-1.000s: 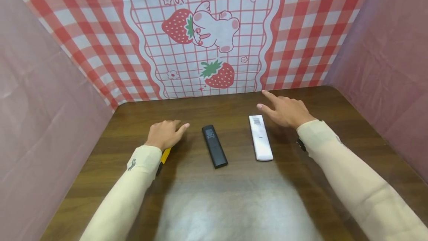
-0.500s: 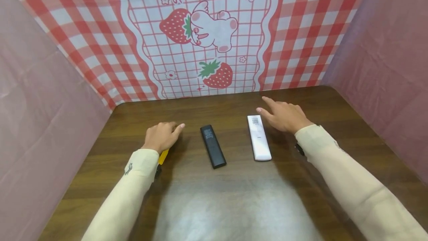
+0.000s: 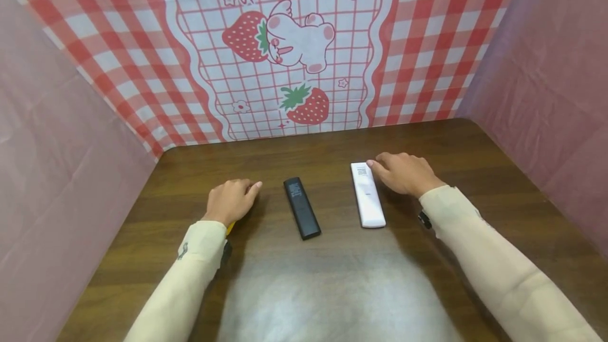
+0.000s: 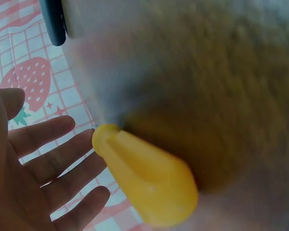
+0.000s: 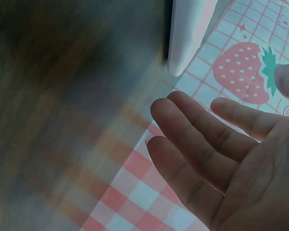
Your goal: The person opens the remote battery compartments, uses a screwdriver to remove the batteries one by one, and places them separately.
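Note:
My left hand (image 3: 230, 201) is over the left part of the table, above a mostly hidden yellow object (image 3: 230, 227). In the left wrist view that yellow object (image 4: 151, 180) is smooth, with a narrow knob end and a wide rounded end. Loosely spread fingers (image 4: 53, 161) lie beside the knob; whether they touch it I cannot tell. A black remote control (image 3: 302, 209) lies back side up between the hands. My right hand (image 3: 404, 174) hovers beside a white remote control (image 3: 368, 199), its thumb overlapping the far corner. Its relaxed fingers (image 5: 197, 159) appear apart from the white remote.
The brown wooden table (image 3: 328, 273) meets a strawberry-print checked cloth (image 3: 304, 67) at the back. Pink cloth walls (image 3: 62, 146) rise on both sides.
The right hand has come closer to the white remote, its index finger lowering. My left hand has shifted slightly toward me and covers more of the yellow object. Both remotes stay put.

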{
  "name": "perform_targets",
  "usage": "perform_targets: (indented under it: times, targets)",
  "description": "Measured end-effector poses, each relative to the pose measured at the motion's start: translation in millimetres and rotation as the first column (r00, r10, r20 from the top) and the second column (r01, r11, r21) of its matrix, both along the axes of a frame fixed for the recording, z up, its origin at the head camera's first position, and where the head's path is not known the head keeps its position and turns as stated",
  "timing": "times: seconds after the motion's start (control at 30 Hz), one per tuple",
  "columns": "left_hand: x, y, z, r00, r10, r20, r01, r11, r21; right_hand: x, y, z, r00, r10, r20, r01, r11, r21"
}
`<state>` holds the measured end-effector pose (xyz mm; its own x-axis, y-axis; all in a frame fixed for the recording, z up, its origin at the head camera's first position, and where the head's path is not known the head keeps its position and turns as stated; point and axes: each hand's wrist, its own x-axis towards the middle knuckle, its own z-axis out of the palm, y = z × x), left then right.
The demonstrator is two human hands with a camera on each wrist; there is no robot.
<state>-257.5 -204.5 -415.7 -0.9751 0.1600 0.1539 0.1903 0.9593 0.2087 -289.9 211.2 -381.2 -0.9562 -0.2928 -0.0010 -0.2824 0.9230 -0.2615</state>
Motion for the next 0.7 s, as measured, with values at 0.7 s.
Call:
perform_targets:
  times: [0.7]
  targets:
    - [7.9, 10.9, -2.7, 0.99, -0.01, -0.141, 0.007, 1.0, -0.021, 23.2, -1.6, -7.0, 1.0, 0.018, -0.019, -0.018, 0.999, -0.029]
